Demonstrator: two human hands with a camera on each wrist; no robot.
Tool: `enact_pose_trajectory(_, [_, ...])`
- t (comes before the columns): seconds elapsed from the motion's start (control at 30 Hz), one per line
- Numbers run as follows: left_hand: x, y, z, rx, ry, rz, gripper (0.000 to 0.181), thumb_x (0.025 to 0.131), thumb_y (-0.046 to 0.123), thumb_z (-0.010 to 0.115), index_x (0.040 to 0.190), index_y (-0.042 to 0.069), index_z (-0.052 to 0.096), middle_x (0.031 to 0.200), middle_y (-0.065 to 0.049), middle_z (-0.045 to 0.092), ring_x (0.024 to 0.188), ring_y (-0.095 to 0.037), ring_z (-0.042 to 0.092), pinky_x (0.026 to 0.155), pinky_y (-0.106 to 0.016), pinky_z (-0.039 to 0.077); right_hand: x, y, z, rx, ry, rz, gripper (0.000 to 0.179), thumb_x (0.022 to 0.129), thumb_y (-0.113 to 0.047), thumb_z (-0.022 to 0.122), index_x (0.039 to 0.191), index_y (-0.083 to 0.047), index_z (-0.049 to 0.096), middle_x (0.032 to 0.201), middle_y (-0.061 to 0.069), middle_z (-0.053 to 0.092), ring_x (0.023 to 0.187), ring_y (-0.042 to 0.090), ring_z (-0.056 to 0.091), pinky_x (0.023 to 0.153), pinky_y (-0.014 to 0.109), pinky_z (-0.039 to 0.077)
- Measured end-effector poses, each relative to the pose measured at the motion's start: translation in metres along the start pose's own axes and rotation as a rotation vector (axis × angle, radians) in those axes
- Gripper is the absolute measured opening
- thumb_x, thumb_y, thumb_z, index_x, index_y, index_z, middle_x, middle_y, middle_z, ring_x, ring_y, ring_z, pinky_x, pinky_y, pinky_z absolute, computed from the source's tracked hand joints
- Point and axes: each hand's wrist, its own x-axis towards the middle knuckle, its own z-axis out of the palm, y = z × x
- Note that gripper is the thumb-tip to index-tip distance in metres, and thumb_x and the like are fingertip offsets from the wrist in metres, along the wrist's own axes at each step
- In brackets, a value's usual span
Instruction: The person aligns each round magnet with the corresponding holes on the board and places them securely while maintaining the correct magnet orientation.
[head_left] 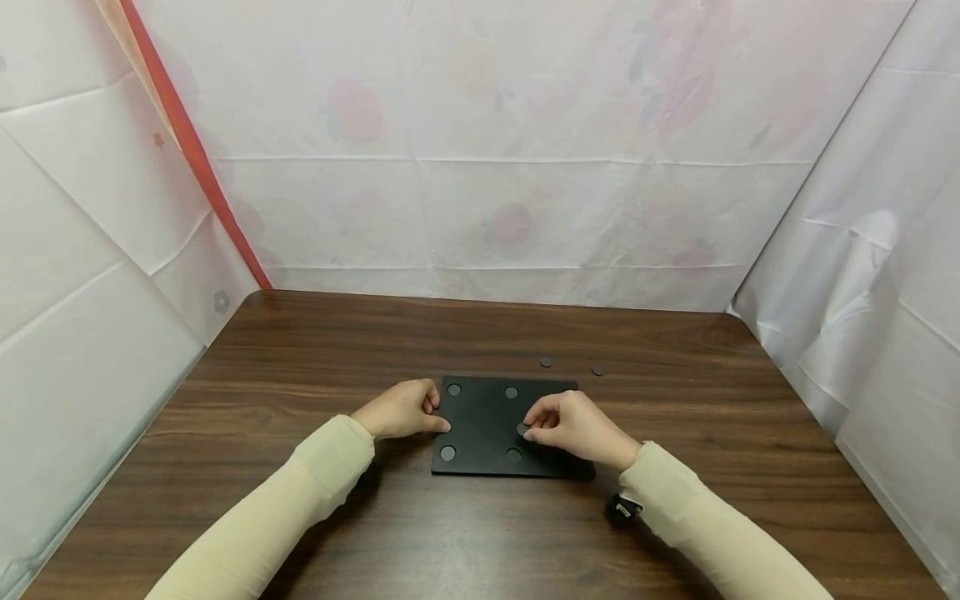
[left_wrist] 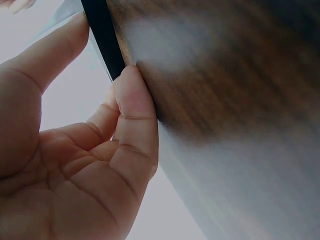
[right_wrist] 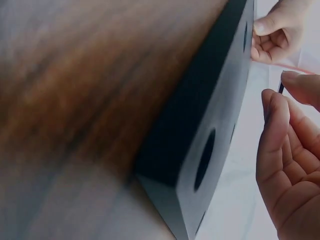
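Note:
A flat black rectangular board (head_left: 483, 417) lies on the table, with several round recesses or inset circles (head_left: 447, 452) in its top. Whether each circle is filled or hollow, I cannot tell. My left hand (head_left: 405, 408) grips the board's left edge, thumb on the upper face; in the left wrist view its fingertips (left_wrist: 134, 82) press against the side. Over the board's middle, my right hand (head_left: 577, 425) pinches a small thin dark disc (head_left: 522, 429) between thumb and fingers. The right wrist view shows the disc (right_wrist: 281, 87) edge-on, apart from the board, whose near hole (right_wrist: 205, 160) looks dark.
Two more small dark discs, one (head_left: 546, 362) behind the board and another (head_left: 597, 371) farther right, lie on the brown wood-grain table (head_left: 337, 333). White patterned curtains (head_left: 510, 167) enclose the back and sides. A black device (head_left: 624, 508) sits at my right wrist.

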Motion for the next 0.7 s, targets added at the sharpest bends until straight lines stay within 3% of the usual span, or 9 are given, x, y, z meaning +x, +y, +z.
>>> enact_pose_trajectory(0.4, [0.001, -0.002, 0.000, -0.012, -0.008, 0.001, 0.033, 0.083, 0.023, 0.080, 0.093, 0.006, 0.054, 0.085, -0.005, 0.054, 0.074, -0.015, 0.049, 0.068, -0.030, 0.040, -0.002, 0.000, 0.011, -0.035, -0.048, -0.083, 0.009, 0.085, -0.017, 0.077, 0.093, -0.013, 0.074, 0.086, -0.005, 0.068, 0.071, 0.002, 0.059, 0.064, 0.021, 0.052])
enact_pose_trajectory(0.7, [0.000, -0.002, 0.000, -0.008, -0.008, 0.001, 0.032, 0.083, 0.024, 0.079, 0.093, 0.006, 0.054, 0.085, -0.004, 0.053, 0.074, -0.015, 0.049, 0.067, -0.029, 0.040, -0.003, -0.004, 0.016, -0.106, -0.080, -0.097, 0.007, 0.084, -0.016, 0.077, 0.091, -0.014, 0.075, 0.086, -0.007, 0.063, 0.070, 0.000, 0.057, 0.063, 0.020, 0.052])
